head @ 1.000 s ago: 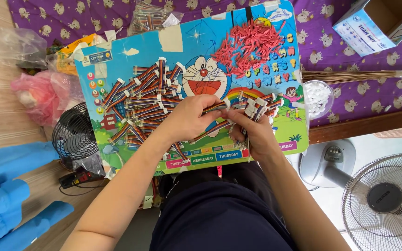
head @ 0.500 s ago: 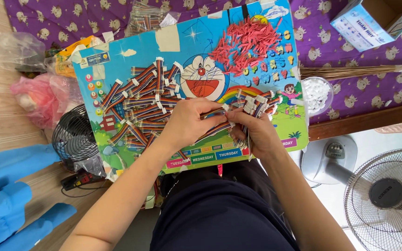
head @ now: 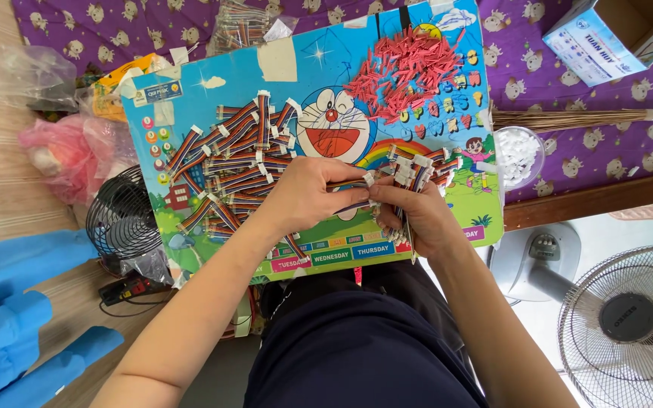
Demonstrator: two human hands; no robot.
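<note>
A short striped ribbon cable (head: 355, 185) with a white end piece lies pinched between both hands over the lower middle of the cartoon board (head: 319, 68), just below the printed cat face. The left hand (head: 307, 198) curls down on it from the left, thumb and fingers closed tight on the cable's body. The right hand (head: 416, 215) meets it from the right, its fingertips (head: 384, 198) narrowed onto the white end, and its palm also grips a bunch of cables (head: 417, 168) that fans upward toward the board's right edge. The two hands touch at the fingertips.

On the board, left of the hands, a loose heap of the same striped cables (head: 232, 162) is spread out. Toward the board's upper right lies a pile of small red pieces (head: 406, 68). The board rests on the person's lap, over dark trousers (head: 357, 347).

Just off the board's right edge stands a small clear tub of white bits (head: 518, 153), with a broom of thin sticks (head: 568, 119) above it on the purple patterned cloth (head: 568, 83). Farther right of the board are an open cardboard box (head: 614, 34) and a floor fan (head: 629, 325). Left of the board sit a small black fan (head: 122, 219), a pink plastic bag (head: 66, 155) and blue foam (head: 9, 317).
</note>
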